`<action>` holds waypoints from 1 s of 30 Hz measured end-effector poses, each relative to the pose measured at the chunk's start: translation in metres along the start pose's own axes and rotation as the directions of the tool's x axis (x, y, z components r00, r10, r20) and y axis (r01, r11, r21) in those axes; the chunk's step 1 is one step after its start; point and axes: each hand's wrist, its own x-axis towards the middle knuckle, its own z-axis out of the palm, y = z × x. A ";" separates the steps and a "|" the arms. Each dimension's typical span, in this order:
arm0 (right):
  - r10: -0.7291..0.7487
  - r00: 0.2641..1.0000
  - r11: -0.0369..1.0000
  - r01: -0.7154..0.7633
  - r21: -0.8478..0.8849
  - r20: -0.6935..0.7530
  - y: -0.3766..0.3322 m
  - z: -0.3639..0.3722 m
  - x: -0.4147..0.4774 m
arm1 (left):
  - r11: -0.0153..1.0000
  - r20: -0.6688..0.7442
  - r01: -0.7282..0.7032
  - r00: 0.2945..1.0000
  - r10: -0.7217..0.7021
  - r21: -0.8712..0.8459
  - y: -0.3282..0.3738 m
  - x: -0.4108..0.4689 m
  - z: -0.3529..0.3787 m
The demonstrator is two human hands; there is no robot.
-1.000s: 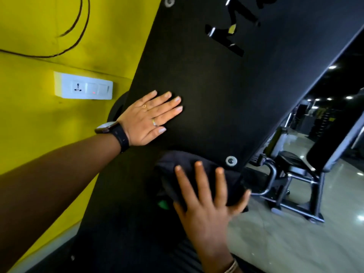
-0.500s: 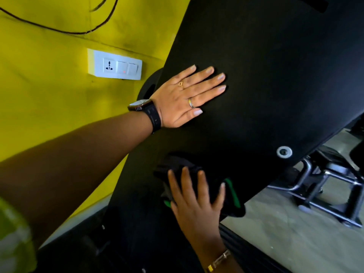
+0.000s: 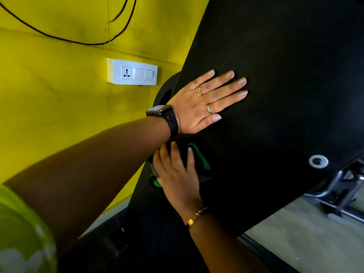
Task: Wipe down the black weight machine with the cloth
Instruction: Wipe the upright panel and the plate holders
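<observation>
Fingers (image 3: 174, 154) of the right hand (image 3: 177, 176): nearly straight, slightly spread, pressing the cloth (image 3: 199, 156) flat against the machine panel (image 3: 285, 85); not curled round it.

Cloth: dark with green edging, bunched under the right palm, low on the panel near its left edge, just below the left wrist.

Left hand (image 3: 201, 103): flat on the panel above the cloth, fingers straight and a little apart, holding nothing; probably a brace. Watch (image 3: 163, 113) on the wrist.

Panel: black, matte, tilted in view; bolt washer (image 3: 318, 161) at its lower right.

Behind: yellow wall (image 3: 49, 85), white socket (image 3: 136, 72), loose cable (image 3: 59, 37).

Step in hand, by judgement: wiping the lower left of the panel, mid-task. Which areas are already clean cannot be told.

Next move calls for: an even, flat-palmed slide across the panel with the cloth gathered under the hand, and the left hand lifted off to expose the patch it covers.
</observation>
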 end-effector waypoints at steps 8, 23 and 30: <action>-0.119 0.986 0.988 0.106 0.108 0.118 -0.014 0.010 -0.073 | 0.999 0.003 0.032 0.999 -0.032 -0.016 0.001 0.001 0.000; -0.191 0.963 0.981 0.184 0.056 0.190 -0.029 0.019 -0.018 | 0.999 0.032 0.046 0.998 -0.046 -0.003 0.002 0.002 -0.003; 0.087 0.989 0.989 -0.101 0.112 0.118 0.008 -0.010 -0.094 | 1.000 0.009 0.022 1.000 -0.022 -0.013 0.000 -0.001 0.001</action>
